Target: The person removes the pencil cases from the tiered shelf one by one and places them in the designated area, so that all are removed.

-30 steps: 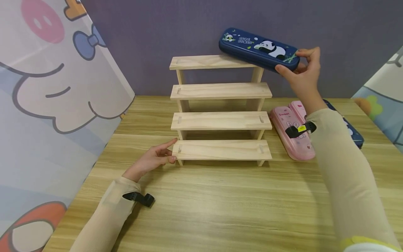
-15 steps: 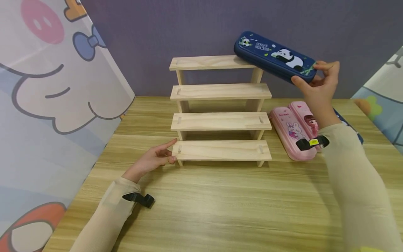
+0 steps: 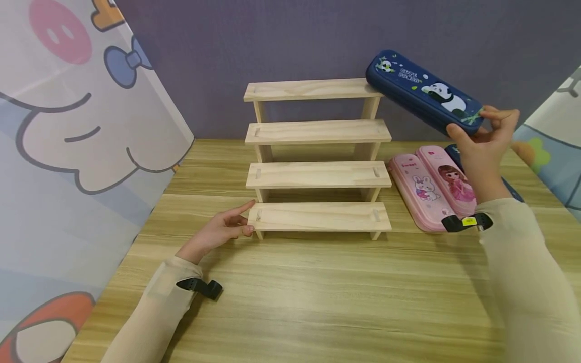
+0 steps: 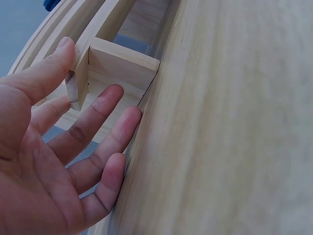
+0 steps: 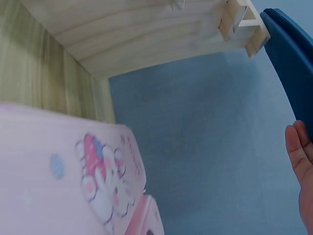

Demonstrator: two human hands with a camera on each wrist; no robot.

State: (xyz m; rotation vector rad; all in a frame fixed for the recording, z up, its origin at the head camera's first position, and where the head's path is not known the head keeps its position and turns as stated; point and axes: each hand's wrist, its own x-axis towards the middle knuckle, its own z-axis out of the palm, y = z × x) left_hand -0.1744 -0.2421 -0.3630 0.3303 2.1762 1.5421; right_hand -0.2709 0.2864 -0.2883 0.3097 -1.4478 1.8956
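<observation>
In the head view a pale wooden four-step display rack stands on the table. My right hand grips the near right end of a navy pencil case with panda pictures. The case is raised and tilted, its far left end overlapping the right end of the top step. The right wrist view has the case at its right edge, with some fingers against it. My left hand holds the left end of the lowest step between thumb and index finger; its other fingers spread loosely beneath, beside the rack's leg.
Right of the rack lie a pink pencil case with a rabbit and another pink case with a doll. A second navy case lies beyond them, partly behind my right arm. A grey-purple wall rises behind.
My right hand has moved right and down with the navy pencil case, drawing it from over the top step toward that step's right end. My left hand and the rack have stayed put.
</observation>
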